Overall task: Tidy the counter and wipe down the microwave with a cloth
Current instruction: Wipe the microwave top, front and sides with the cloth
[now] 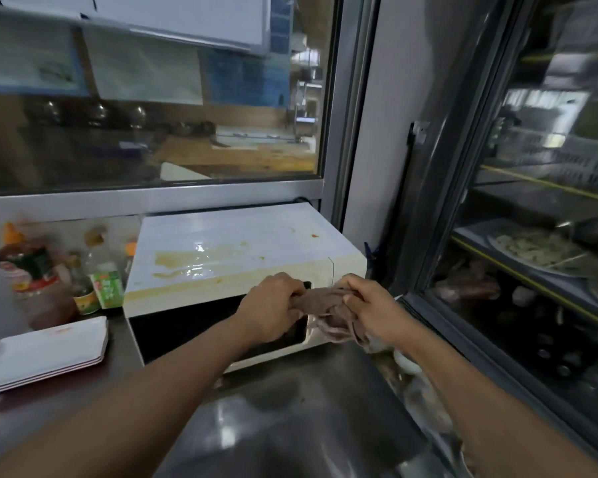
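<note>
Holding a brownish cloth (328, 307) stretched between both hands, right in front of the microwave's (242, 257) upper right corner. Left hand (273, 305) has its fingers curled tight around one end of the cloth, knuckles up. Right hand (370, 308) is doing the same on the other end, fingers and thumb pinched around a bunched-up bit, and the rest of the fabric droops down below that hand in front of the microwave's control side.

That microwave is white and sits on a steel counter (290, 419), pushed back against a window frame. Its top is pretty grubby: a yellowish-brown spill patch on the left half that looks wet and shiny, plus some small specks and an orange-red dot nearer the back right. Door is dark and looks closed.

Just left of the microwave there's a cluster of sauce bottles (42, 274), one with a red label and orange cap, one smaller with a green label. They're blurry so I can't read anything. In front of those, a stack of white rectangular plates (45, 353) lies on the counter, well apart from the hands.

On the right is a glass-door fridge (532, 236) with shelves, and a plate of food on one shelf.
</note>
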Available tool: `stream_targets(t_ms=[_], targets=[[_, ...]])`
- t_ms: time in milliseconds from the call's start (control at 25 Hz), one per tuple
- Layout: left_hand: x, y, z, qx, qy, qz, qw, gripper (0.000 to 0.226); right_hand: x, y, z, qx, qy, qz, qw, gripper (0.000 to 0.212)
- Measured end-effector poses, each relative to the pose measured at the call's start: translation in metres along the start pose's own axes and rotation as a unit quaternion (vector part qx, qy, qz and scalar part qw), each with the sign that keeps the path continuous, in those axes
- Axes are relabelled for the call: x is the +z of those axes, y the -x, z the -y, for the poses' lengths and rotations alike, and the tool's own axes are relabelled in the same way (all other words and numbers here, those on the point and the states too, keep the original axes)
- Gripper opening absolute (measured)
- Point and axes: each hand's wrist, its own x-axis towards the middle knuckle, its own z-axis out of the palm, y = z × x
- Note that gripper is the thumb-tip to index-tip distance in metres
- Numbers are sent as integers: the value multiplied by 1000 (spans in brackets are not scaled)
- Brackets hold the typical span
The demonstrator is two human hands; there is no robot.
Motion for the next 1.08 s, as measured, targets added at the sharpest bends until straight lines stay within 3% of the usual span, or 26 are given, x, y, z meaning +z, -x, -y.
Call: stream_targets(t_ms=[240, 480, 640, 720, 920, 1000, 1080], targets=[[-49, 1, 3, -18, 79, -27, 996, 9, -20, -9, 35, -15, 14, -11, 1000, 28], [-56, -26, -12, -46, 165, 0, 985, 33, -46, -30, 22, 27, 44, -76, 996, 15], [-42, -56, -19, -93, 315, 16, 945, 28, -67, -60, -2, 64, 101, -121, 985, 21], [-37, -79, -19, -119, 340, 2, 933, 20, -78, -86, -15, 55, 101, -120, 986, 25], [-15, -139, 2, -219, 297, -73, 926, 14, -82, -169, -46, 58, 79, -107, 989, 11], [-3, -154, 14, -262, 229, -85, 933, 15, -74, -193, -58, 61, 87, -104, 989, 18], [6, -159, 28, -276, 133, -84, 948, 30, -61, -201, -65, 35, 140, -120, 982, 28]])
